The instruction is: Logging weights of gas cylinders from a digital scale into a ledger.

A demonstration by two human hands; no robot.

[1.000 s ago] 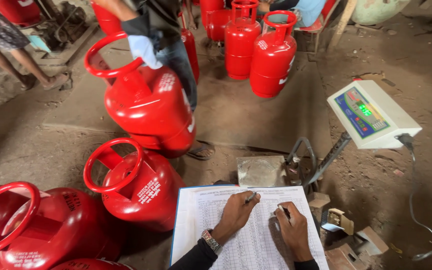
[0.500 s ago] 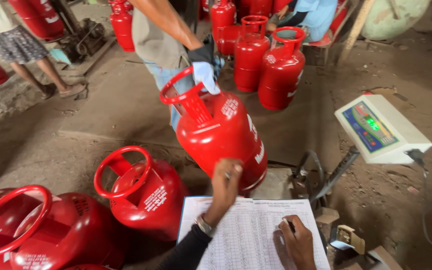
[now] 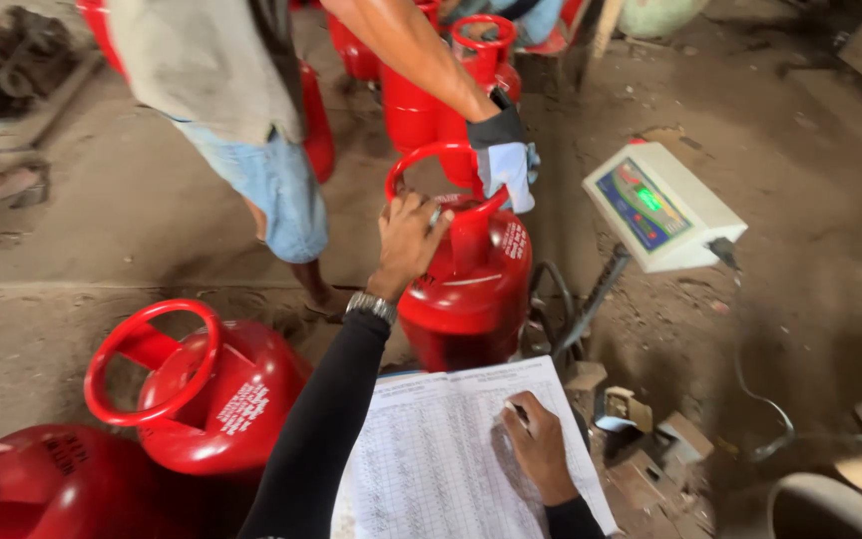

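Observation:
My left hand [image 3: 408, 238], with a wristwatch and a black sleeve, rests on the top ring of an upright red gas cylinder [image 3: 468, 289] standing in front of me. A co-worker's gloved hand [image 3: 504, 165] grips the same ring from the far side. My right hand [image 3: 538, 447] holds a pen [image 3: 517, 409] against a ruled paper sheet [image 3: 441, 459] at the bottom of the view.
A white digital scale display [image 3: 660, 205] on a stand is to the right, with a cable trailing down. Two more red cylinders [image 3: 207, 389] sit at lower left, others stand at the back [image 3: 406, 95]. The co-worker's legs [image 3: 281, 200] are close by. Small blocks [image 3: 650, 449] lie on the dirt floor.
The co-worker set the cylinder upright in front of me. My left hand rose from the sheet and reached its top ring. My right hand stayed on the paper.

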